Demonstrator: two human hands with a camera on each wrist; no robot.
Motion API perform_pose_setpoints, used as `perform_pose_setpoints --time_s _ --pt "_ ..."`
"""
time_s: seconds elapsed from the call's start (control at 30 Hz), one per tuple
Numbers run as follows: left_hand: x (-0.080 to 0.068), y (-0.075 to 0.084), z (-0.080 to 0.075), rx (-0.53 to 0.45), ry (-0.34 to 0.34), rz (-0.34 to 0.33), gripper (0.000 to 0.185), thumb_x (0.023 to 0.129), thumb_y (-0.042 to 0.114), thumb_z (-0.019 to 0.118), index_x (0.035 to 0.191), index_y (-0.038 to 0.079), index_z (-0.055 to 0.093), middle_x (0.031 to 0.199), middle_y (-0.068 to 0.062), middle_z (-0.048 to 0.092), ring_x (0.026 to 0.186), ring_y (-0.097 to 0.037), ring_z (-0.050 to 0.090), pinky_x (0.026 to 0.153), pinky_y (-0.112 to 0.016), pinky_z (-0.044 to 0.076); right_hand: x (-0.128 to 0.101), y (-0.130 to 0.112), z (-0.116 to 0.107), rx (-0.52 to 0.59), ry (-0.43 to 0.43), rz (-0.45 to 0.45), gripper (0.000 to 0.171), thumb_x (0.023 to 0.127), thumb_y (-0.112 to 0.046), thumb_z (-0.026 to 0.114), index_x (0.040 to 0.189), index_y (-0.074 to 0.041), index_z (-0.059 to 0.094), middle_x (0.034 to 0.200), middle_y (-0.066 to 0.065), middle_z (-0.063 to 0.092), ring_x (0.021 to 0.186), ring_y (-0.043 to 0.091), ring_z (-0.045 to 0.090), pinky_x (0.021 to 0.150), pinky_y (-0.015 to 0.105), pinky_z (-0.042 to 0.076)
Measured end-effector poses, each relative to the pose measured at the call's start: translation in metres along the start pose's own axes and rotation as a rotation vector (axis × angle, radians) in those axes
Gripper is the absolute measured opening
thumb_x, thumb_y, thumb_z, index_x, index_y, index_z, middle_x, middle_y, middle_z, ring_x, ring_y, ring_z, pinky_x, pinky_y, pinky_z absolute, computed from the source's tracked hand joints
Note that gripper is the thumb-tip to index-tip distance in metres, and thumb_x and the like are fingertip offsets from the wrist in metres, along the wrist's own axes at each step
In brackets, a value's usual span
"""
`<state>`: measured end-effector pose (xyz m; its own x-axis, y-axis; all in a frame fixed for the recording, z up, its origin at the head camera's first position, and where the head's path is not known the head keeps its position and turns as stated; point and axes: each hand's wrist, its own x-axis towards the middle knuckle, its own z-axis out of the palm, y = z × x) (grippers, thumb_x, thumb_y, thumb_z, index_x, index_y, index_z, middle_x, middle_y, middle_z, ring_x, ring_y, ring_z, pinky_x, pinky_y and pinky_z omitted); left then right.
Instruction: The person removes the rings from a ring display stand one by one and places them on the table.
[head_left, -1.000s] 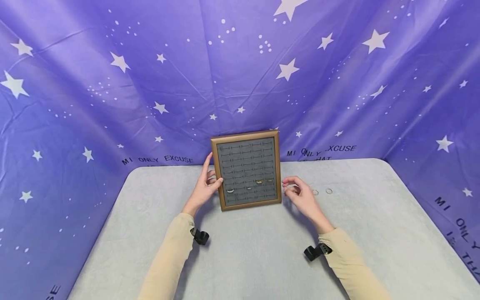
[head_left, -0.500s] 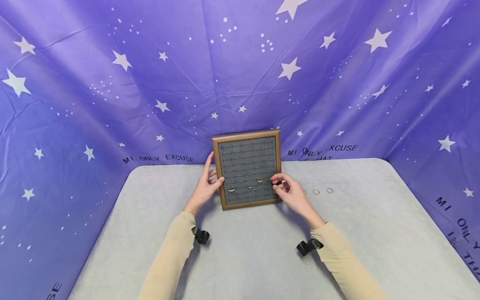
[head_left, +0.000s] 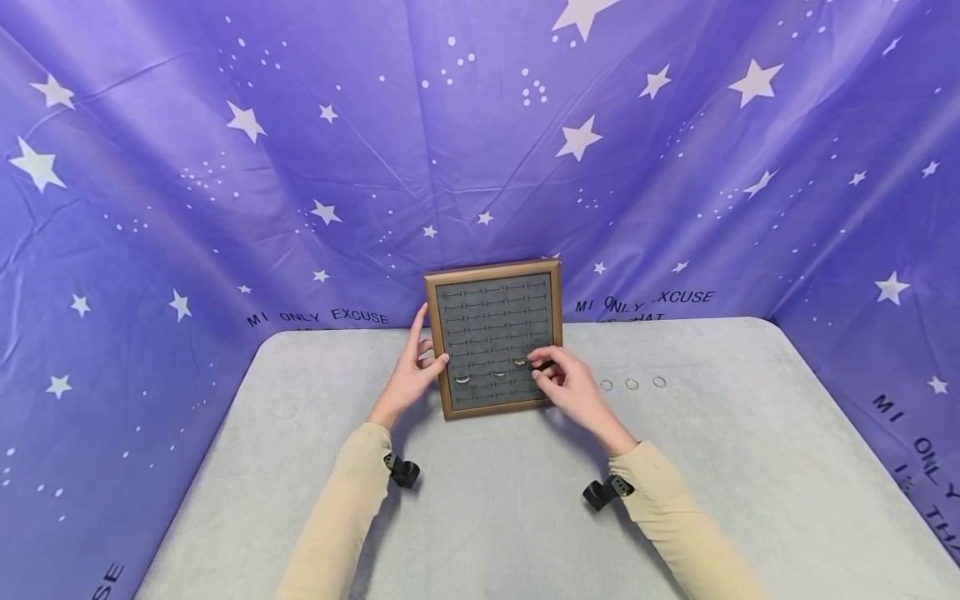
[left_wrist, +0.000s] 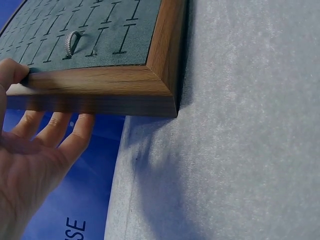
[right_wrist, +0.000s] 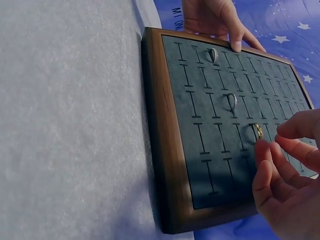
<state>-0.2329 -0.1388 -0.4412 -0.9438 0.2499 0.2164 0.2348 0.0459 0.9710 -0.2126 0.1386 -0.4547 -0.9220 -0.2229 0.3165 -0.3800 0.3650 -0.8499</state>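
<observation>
Grey felted surface [head_left: 525,517], backed by purple star-printed cloth [head_left: 225,167] bearing dark lettering.

Item one: ring display board [head_left: 492,286], wooden frame, grey slotted insert, standing tilted at the far middle of the surface against the cloth. Slots mostly bare; three rings seated low on the insert: a silver ring [head_left: 462,379] at the left, a second silver ring [head_left: 498,373] mid-row, a gold ring [head_left: 519,362] to its right.

Item two: my left hand [head_left: 411,377], grip on the board's left edge, thumb over the front of the frame, fingers spread behind it, as the left wrist view shows.

Item three: my right hand [head_left: 568,385], fingers curled together over the lower right of the insert, fingertips [right_wrist: 263,148] just beside the gold ring; I cannot tell whether this grip has anything pinched in it.

Item four: three loose rings [head_left: 632,384] lying in a row on the surface, right of the board, apart from my right hand.

Item five: beige sleeves, a black strap mount at each wrist.
</observation>
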Motion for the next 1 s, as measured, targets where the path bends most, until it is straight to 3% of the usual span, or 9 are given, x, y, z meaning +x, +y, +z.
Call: perform_pose_setpoints --time_s 0.33,0.67,0.8,1.0 --pt "-0.002 0.002 0.001 0.033 -0.008 -0.02 0.088 0.093 -0.006 0.057 0.157 0.021 0.004 0.137 -0.029 0.045 0.118 -0.037 0.051 0.081 -0.027 0.051 0.011 0.002 0.01 -0.164 0.038 -0.102 0.017 0.083 0.003 0.069 0.099 -0.002 0.069 0.085 0.005 0.057 0.067 0.012 0.05 0.059 0.021 0.044" --pt "-0.003 0.003 0.001 0.021 -0.012 -0.023 0.088 0.093 -0.006 0.056 0.157 0.024 0.003 0.139 -0.029 0.043 0.119 -0.039 0.05 0.082 -0.029 0.052 0.013 0.001 0.018 -0.286 0.089 -0.087 0.011 0.077 -0.003 0.074 0.085 -0.008 0.068 0.079 0.002 0.051 0.063 0.01 0.044 0.056 0.025 0.039" --pt "-0.003 0.002 0.001 0.015 -0.017 -0.018 0.088 0.093 -0.007 0.056 0.157 0.022 0.002 0.138 -0.03 0.043 0.118 -0.04 0.051 0.082 -0.03 0.052 0.012 0.001 0.02 -0.288 0.113 -0.069 0.013 0.076 -0.005 0.075 0.08 -0.01 0.065 0.079 0.002 0.05 0.064 0.011 0.043 0.058 0.025 0.037" --pt "-0.003 0.002 0.001 0.013 -0.014 -0.02 0.088 0.093 -0.007 0.055 0.157 0.022 0.002 0.139 -0.03 0.042 0.118 -0.039 0.051 0.081 -0.029 0.052 0.01 0.001 0.02 -0.174 0.118 -0.033 0.013 0.078 -0.003 0.073 0.079 -0.01 0.063 0.08 0.005 0.049 0.063 0.012 0.043 0.058 0.024 0.036"
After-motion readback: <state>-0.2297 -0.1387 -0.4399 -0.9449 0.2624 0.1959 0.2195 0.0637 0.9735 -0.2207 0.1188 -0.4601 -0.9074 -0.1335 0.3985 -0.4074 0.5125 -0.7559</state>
